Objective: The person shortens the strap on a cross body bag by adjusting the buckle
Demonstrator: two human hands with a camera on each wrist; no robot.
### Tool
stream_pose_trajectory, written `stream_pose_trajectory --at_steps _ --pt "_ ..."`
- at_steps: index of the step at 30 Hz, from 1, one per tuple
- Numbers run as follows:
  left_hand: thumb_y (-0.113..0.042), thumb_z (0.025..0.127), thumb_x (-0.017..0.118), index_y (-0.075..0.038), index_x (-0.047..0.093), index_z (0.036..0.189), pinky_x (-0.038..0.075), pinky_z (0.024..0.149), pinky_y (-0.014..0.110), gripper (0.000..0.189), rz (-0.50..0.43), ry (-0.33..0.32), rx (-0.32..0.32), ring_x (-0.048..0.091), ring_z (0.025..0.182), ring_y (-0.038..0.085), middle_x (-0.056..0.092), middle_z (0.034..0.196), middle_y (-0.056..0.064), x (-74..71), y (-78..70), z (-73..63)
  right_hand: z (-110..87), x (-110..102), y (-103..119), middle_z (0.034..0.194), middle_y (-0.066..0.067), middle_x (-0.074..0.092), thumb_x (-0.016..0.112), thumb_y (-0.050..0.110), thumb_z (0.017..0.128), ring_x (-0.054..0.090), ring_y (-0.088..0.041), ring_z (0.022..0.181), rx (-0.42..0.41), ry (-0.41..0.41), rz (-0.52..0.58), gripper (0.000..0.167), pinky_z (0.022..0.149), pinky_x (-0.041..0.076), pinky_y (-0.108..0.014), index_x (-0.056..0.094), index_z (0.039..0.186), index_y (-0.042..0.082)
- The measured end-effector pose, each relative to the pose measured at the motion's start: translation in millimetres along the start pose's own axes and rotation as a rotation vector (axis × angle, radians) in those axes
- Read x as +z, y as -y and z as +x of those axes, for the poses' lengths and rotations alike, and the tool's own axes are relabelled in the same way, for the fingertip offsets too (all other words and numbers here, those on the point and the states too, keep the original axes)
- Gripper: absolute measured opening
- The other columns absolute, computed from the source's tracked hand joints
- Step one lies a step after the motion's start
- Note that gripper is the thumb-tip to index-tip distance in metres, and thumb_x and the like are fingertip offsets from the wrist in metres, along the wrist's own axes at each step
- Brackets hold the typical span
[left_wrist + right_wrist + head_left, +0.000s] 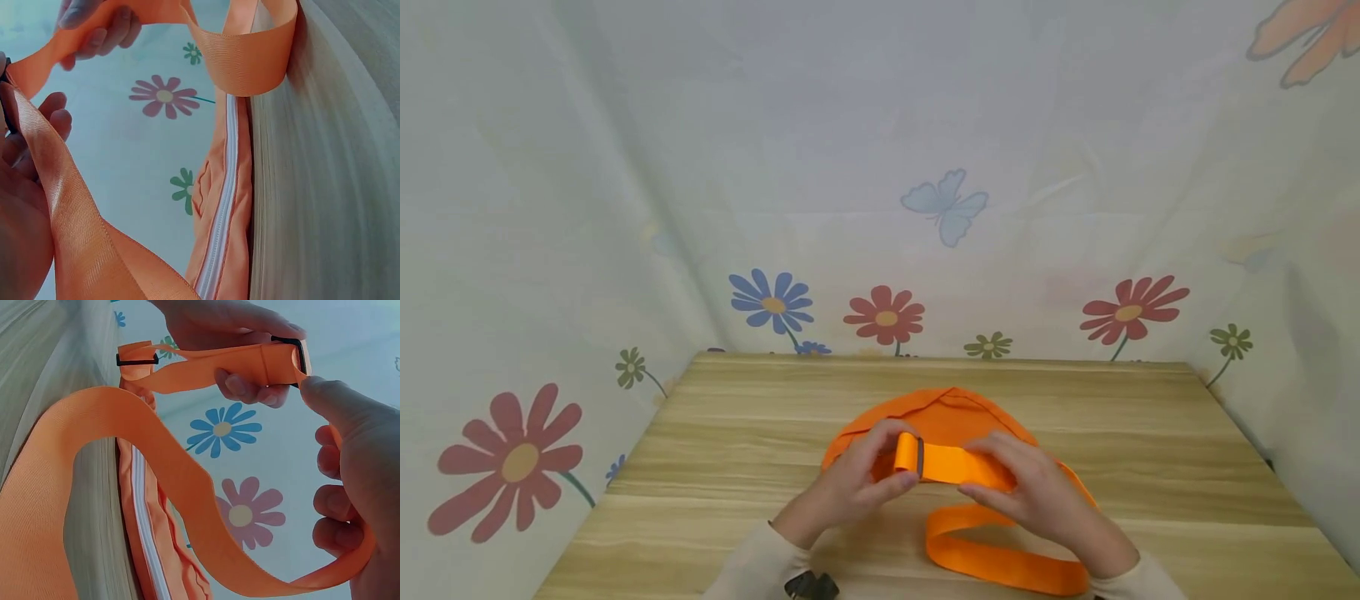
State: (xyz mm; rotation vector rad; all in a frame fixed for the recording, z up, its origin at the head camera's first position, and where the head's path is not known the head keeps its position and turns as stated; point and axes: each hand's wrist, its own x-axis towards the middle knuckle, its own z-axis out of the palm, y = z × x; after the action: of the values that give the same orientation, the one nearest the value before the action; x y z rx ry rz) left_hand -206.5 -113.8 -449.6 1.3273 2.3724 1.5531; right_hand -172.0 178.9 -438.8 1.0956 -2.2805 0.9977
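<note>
An orange bag (955, 417) with a long webbing strap (943, 463) lies on the table. My left hand (853, 479) pinches the strap beside a black slider buckle (921, 457), where the webbing folds into a short loop. On the other side my right hand (1037, 492) grips the strap between thumb and fingers, holding it taut. In the right wrist view, the buckle (300, 356) sits between both hands, and another black fitting (137, 360) holds the strap near the bag. The left wrist view shows the bag's white zipper (226, 187).
A slack loop of the strap (1007, 571) curves over the wood-grain table (700, 467) below my right hand. A small black object (811, 586) is beside my left sleeve. A flower-printed cloth (820, 167) hangs behind the table and at its sides.
</note>
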Motion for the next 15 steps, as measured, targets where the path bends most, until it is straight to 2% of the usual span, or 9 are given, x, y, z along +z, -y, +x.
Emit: stream_pose_trajectory --at_steps 3,8,15 --pt "-0.026 0.107 0.069 -0.016 0.046 0.142 0.06 0.099 0.029 0.043 -0.021 -0.001 -0.019 0.066 0.104 0.011 0.065 0.113 0.003 0.7 0.1 -0.7 2.5 1.4 2.3 0.106 0.006 0.07 0.087 0.021 0.093 0.058 -0.001 0.083 -0.013 -0.007 0.01 0.037 0.069 0.055 -0.017 0.07 0.126 0.014" --pt "-0.029 0.108 0.068 -0.012 0.044 0.144 0.061 0.096 0.03 0.047 -0.064 0.01 -0.045 0.066 0.102 0.012 0.065 0.115 0.005 3.0 -0.3 -1.4 5.3 4.7 5.1 0.107 0.005 0.07 0.085 0.021 0.095 0.059 -0.001 0.084 -0.017 -0.007 0.033 0.035 0.069 0.056 -0.018 0.069 0.126 0.014" --pt "-0.036 0.108 0.068 -0.013 0.043 0.145 0.063 0.092 0.029 0.051 -0.12 0.041 -0.1 0.066 0.1 0.011 0.064 0.115 0.004 6.0 -1.1 0.0 4.7 8.1 7.1 0.111 0.003 0.072 0.082 0.02 0.098 0.061 -0.002 0.087 0.008 0.015 0.03 0.036 0.072 0.058 -0.02 0.067 0.129 0.011"
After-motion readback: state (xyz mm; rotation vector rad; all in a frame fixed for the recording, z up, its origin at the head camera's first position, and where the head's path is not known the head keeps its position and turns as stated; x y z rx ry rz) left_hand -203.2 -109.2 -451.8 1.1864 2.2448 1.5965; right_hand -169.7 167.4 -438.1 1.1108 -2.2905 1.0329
